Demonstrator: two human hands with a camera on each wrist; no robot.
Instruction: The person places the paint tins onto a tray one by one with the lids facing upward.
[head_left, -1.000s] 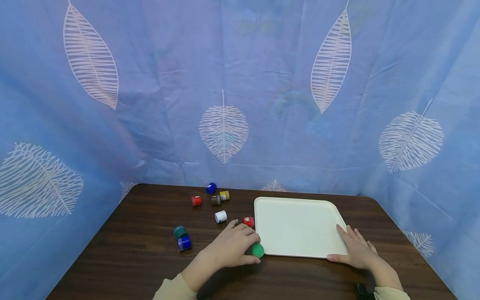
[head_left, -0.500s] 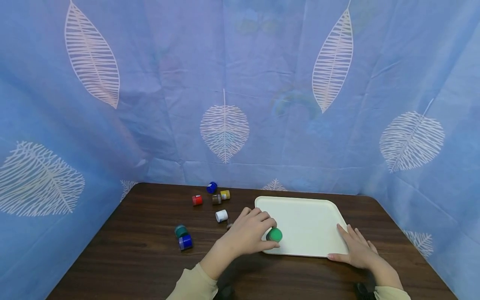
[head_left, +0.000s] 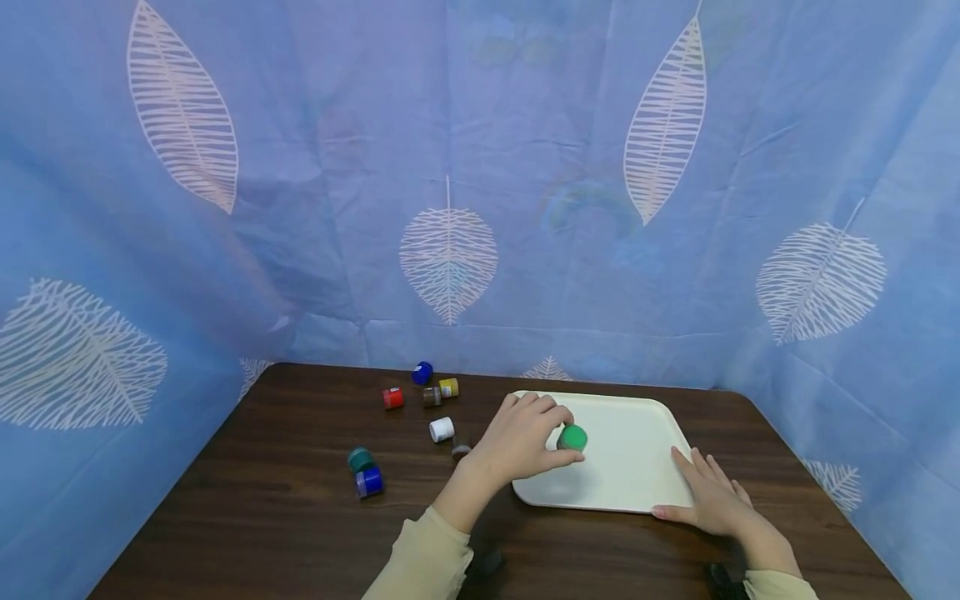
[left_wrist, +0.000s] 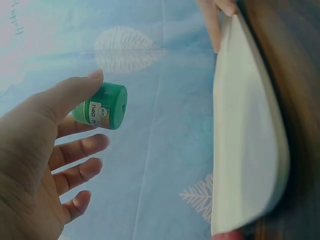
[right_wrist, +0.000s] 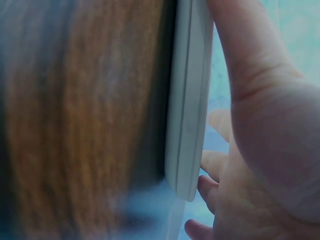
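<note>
My left hand (head_left: 521,437) pinches a small paint jar with a green lid (head_left: 573,438) between thumb and forefinger, over the left half of a cream tray (head_left: 637,442). In the left wrist view the same green jar (left_wrist: 107,106) lies sideways, part of its label showing, held apart from the tray surface; the other fingers are spread loosely below it. My right hand (head_left: 712,497) rests at the tray's right front corner, fingers extended along the edge. From the right wrist, the thumb (right_wrist: 255,55) lies against the tray rim (right_wrist: 190,110).
Left of the tray, several paint jars are scattered on the dark wooden table (head_left: 285,533): white (head_left: 442,429), red (head_left: 393,398), yellow (head_left: 448,387), teal (head_left: 361,459) and blue (head_left: 369,482) among them. A blue leaf-print curtain (head_left: 525,275) hangs behind.
My left hand has carried the green-lidded jar rightward and away from me, from beside the tray's front left corner to over the tray. The right hand has stayed put.
</note>
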